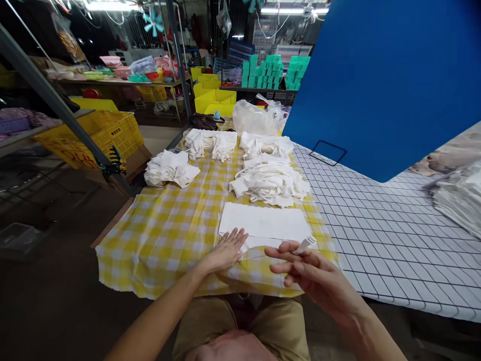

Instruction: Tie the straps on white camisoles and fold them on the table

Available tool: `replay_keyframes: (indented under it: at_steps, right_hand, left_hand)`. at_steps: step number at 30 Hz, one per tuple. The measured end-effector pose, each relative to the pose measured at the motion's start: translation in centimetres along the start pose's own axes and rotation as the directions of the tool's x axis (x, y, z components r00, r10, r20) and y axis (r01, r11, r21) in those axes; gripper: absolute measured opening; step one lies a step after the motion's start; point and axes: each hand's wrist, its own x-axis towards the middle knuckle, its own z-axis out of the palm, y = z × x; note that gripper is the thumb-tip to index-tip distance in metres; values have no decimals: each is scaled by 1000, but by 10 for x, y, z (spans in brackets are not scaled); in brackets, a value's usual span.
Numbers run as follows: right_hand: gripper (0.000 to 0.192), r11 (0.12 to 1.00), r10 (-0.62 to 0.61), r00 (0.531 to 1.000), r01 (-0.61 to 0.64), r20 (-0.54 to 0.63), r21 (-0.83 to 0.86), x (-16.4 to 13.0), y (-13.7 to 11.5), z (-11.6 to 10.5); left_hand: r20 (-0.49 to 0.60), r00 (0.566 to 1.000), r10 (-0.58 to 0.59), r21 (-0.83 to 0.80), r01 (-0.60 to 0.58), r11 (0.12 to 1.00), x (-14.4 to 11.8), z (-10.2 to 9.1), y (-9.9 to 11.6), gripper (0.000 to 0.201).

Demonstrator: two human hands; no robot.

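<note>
My left hand [227, 249] lies flat, fingers stretched out, on the lower left edge of a white cloth piece [265, 220]. This piece is spread on the yellow checked tablecloth [165, 240], and its near edge curves inward. Over its near right side is my right hand [311, 268], turned partly palm up with fingers loosely bent. A small white folded piece [306, 244] sticks up between its fingers; its kind I cannot make out. Just beyond the flat piece rests a loose heap of white fabric pieces [270, 180].
Bundled white pieces [210, 143] and a crumpled white pile [169, 168] lie farther back. A clear plastic bag [255, 118] stands behind them. A large blue board [379, 85] rises at right over a white grid-patterned cloth [361, 225]. A metal post [60, 105] and yellow crate [101, 135] are left.
</note>
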Motion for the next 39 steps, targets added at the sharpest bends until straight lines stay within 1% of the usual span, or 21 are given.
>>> replay_keyframes:
  at_steps: [1,3,6,8,10,12,13,15,17,19,21,22,24,25,27,29,32,35,37,38,39]
  right_hand:
    - [28,999,-10,999,8,-51,-32,4,-1,-1]
    - [32,992,-27,991,10,-129,-128,11,-3,-3]
    - [44,952,-33,981,-27,-189,-306,16,-10,-6]
    - [47,910,-48,969,-58,-244,-410,17,-17,-9]
    - [47,868,-115,952,-43,-285,-495,17,-22,-10]
    - [43,836,-214,938,32,-273,-548,18,-25,-10]
    - [41,832,-252,934,76,-253,-549,18,-26,-9]
    - [40,852,-299,930,160,-213,-499,19,-27,-5]
    - [39,889,-308,935,216,-178,-403,21,-27,0]
    - [37,922,-282,946,223,-157,-316,25,-25,5]
    - [36,939,-226,964,177,-142,-294,31,-20,9]
    - [36,941,-195,971,146,-136,-306,35,-17,10]
    - [39,926,-151,981,99,-120,-364,41,-8,12]
    - [39,912,-140,983,82,-116,-403,45,-4,13]
    - [39,870,-138,984,64,-117,-489,50,6,16]
    - [38,814,-154,982,61,-114,-578,53,13,19]
    - [36,721,-179,978,54,-111,-691,57,21,24]
    - [34,618,-177,979,28,-104,-786,58,25,28]
    - [28,523,-187,979,26,-85,-852,58,29,28]
    - [22,467,-201,977,33,-70,-884,59,33,28]
    - [18,406,-223,973,47,-50,-913,59,37,27]
  left_hand:
    - [-8,1000,4,-6,-4,1000,0,1,-1,62]
    - [-24,1000,16,-15,-16,1000,1,4,-3,61]
    - [-41,999,21,-22,-22,1000,1,6,-4,59]
    - [-39,999,15,-23,-15,1000,1,6,-4,59]
    - [-35,999,12,-25,-12,1000,1,5,-4,59]
    - [-35,999,16,-28,-17,999,0,4,-4,58]
    - [-32,999,16,-30,-17,999,0,4,-4,58]
    - [-23,1000,5,-34,-5,999,0,4,-4,59]
    - [-10,1000,-13,-41,12,999,2,3,-4,60]
    - [-25,999,-20,-78,18,997,2,-1,0,60]
    - [-108,993,-54,-173,35,984,0,-12,10,56]
    - [-182,980,-86,-242,40,969,-2,-20,17,52]
    - [-344,926,-158,-395,10,919,-10,-39,34,39]
    - [-412,895,-172,-458,-41,888,-14,-48,44,30]
    - [-479,865,-153,-523,-141,840,-23,-65,59,22]
    - [-504,856,-113,-520,-196,832,-28,-75,69,19]
    - [-516,851,-96,-476,-192,858,-30,-77,72,20]
    - [-498,853,-157,-516,-145,844,-28,-70,67,20]
    - [-438,869,-233,-624,-107,774,-26,-66,60,16]
    - [-382,884,-271,-703,-87,706,-25,-63,57,13]
    - [-308,902,-302,-785,-61,616,-25,-61,53,11]
